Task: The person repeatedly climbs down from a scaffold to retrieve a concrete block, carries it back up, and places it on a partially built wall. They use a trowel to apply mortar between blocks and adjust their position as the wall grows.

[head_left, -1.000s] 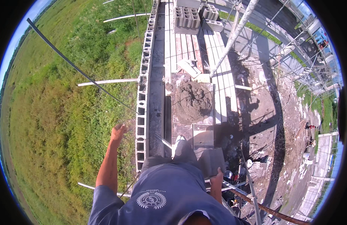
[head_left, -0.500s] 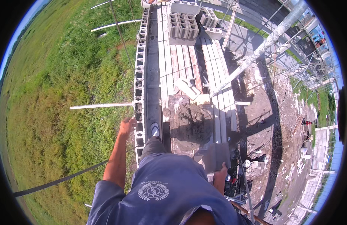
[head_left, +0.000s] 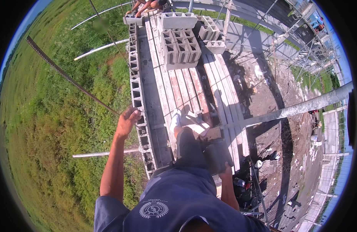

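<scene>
In my right hand [head_left: 226,171] I hold a grey concrete block [head_left: 217,152] low beside my right leg, its near side gripped at the edge. My left hand [head_left: 128,121] is at the top of the hollow-block wall [head_left: 136,92] on the left. The fingers of that hand are curled, and a ribbed steel bar [head_left: 72,79] runs down to meet it. Whether it grips the bar, touches the wall or holds nothing is hidden. My foot [head_left: 175,119] stands on the planks [head_left: 184,87], beside some short wood pieces [head_left: 197,124].
Ahead on the planks stand stacked hollow blocks [head_left: 182,48]. Another person's hands [head_left: 138,12] are near a block [head_left: 134,20] at the wall's far end. A metal scaffold pipe [head_left: 298,108] crosses on the right, above lower ground. Grass slopes away on the left.
I have stepped forward along the planks, and the stacked blocks appear nearer. My left hand has moved farther along the wall. The block stays in my right hand; the mortar heap is no longer visible.
</scene>
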`<act>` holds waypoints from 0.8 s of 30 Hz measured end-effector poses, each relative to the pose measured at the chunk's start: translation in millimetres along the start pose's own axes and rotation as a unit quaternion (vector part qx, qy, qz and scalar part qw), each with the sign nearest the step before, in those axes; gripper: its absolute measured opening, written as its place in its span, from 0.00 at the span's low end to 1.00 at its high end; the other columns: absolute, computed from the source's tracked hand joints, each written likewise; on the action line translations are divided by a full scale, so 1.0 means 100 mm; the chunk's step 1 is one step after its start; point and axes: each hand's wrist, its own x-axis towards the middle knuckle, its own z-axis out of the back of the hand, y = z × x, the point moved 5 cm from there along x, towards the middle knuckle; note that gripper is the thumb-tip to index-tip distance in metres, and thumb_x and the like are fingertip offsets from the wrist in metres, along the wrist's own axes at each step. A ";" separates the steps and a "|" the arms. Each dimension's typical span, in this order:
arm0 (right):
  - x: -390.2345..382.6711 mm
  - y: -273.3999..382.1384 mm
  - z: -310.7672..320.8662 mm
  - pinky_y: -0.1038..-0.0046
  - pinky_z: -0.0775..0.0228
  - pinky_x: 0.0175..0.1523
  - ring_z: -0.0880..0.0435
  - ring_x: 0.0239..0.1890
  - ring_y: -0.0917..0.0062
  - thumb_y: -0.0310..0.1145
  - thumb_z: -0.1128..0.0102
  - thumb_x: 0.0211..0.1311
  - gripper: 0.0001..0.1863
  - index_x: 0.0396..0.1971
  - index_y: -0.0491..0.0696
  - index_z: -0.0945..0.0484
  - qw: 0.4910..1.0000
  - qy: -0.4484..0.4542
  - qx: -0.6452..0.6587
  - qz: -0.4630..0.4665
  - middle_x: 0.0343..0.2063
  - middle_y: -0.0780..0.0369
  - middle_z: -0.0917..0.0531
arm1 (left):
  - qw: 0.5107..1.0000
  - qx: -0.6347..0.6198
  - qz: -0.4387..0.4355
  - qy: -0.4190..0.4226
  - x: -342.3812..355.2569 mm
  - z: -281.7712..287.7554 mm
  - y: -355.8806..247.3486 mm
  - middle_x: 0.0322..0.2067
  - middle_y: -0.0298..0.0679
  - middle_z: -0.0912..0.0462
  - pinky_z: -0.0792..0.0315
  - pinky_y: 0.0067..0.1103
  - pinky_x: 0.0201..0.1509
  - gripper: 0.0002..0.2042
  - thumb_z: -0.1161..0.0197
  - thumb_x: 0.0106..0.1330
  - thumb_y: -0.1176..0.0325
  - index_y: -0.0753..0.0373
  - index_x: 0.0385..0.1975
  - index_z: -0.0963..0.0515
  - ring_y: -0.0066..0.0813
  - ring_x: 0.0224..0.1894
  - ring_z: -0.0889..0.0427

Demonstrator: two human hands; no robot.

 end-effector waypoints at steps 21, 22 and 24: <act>2.45 1.51 -6.70 0.75 0.33 0.41 0.23 0.33 0.78 0.33 0.33 0.49 0.20 0.39 0.35 0.23 0.844 0.083 -0.442 0.292 0.29 0.62 0.18 | 0.980 -0.040 0.189 0.038 3.63 -0.17 -1.01 0.37 0.44 0.22 0.28 0.26 0.46 0.23 0.44 0.64 0.55 0.71 0.47 0.31 0.32 0.40 0.21; 2.54 1.59 -7.09 0.74 0.32 0.40 0.21 0.32 0.76 0.34 0.33 0.49 0.20 0.38 0.35 0.23 0.826 0.131 -0.444 0.322 0.29 0.60 0.17 | 0.982 -0.053 0.178 0.037 3.80 -0.15 -1.05 0.37 0.44 0.22 0.28 0.26 0.46 0.23 0.44 0.64 0.55 0.71 0.48 0.31 0.32 0.40 0.21; 2.72 1.72 -7.86 0.72 0.31 0.42 0.20 0.35 0.72 0.33 0.34 0.50 0.18 0.37 0.36 0.23 0.643 0.118 -0.601 0.459 0.33 0.55 0.17 | 0.982 -0.051 0.177 0.029 4.15 -0.10 -1.07 0.38 0.45 0.21 0.27 0.26 0.44 0.23 0.44 0.64 0.55 0.71 0.48 0.31 0.32 0.40 0.21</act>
